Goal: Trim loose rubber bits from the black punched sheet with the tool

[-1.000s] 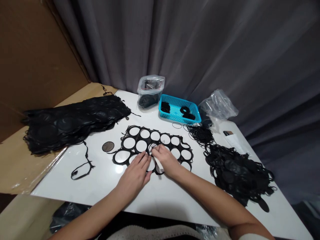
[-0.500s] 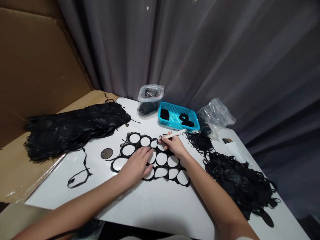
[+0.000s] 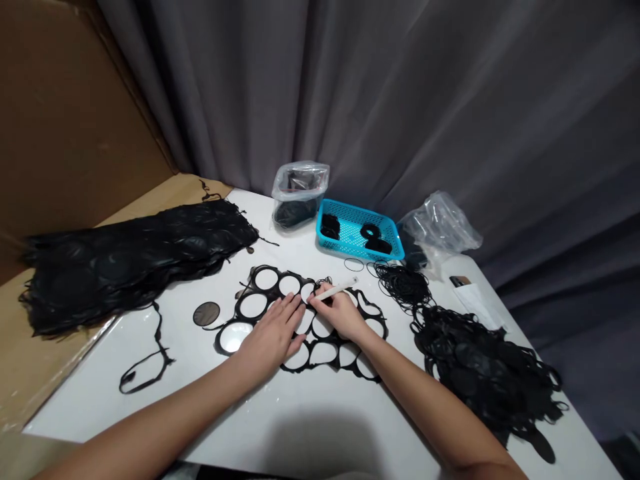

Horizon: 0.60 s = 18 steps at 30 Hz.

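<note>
Since half a second ago our right hand (image 3: 339, 312) has drawn back toward us over the black sheet (image 3: 300, 313), grip pinched on a white stick (image 3: 333, 291) whose tip points left at a ring. Our left hand (image 3: 274, 333) lies flat, open, pressing the sheet just left, on the counter (image 3: 310, 413).

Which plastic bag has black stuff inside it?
The upright bag left of the blue basket: it is open and dark inside. The crumpled bag on the right looks clear.
</note>
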Available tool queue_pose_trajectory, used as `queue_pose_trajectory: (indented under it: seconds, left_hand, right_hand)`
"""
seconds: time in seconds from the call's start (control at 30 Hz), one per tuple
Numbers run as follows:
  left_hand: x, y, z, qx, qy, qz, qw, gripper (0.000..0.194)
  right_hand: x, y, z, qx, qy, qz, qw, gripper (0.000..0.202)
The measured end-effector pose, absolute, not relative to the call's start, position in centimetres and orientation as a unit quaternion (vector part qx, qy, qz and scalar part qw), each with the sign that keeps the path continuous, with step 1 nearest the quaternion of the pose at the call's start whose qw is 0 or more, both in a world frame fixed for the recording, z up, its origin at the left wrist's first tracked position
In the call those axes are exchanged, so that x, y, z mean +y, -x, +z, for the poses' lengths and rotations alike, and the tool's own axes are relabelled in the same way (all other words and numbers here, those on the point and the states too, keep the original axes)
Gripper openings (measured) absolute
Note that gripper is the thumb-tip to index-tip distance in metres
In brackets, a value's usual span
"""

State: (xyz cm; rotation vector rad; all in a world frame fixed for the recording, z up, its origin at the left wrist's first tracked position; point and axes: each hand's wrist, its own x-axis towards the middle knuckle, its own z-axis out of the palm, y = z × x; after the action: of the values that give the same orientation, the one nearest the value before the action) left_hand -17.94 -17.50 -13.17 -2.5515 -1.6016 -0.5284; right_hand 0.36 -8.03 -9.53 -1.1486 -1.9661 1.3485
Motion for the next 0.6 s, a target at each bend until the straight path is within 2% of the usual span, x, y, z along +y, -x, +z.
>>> queue_pose_trajectory:
  seconds: [0.4, 0.6]
  left_hand:
    - [-17.4, 18.0, -12.9, -0.532, 0.831, -0.165, 0.001, 0.054]
    - [-18.2, 17.7, -11.8, -0.565, 0.811, -0.145, 0.035, 0.052]
  right_hand:
    - [-8.9, 0.3, -10.5, -0.790, 0.410, 0.373, 0.261, 0.014]
    - [-8.6, 0.2, -9.9, -0.762, 0.420, 0.397, 0.292, 0.019]
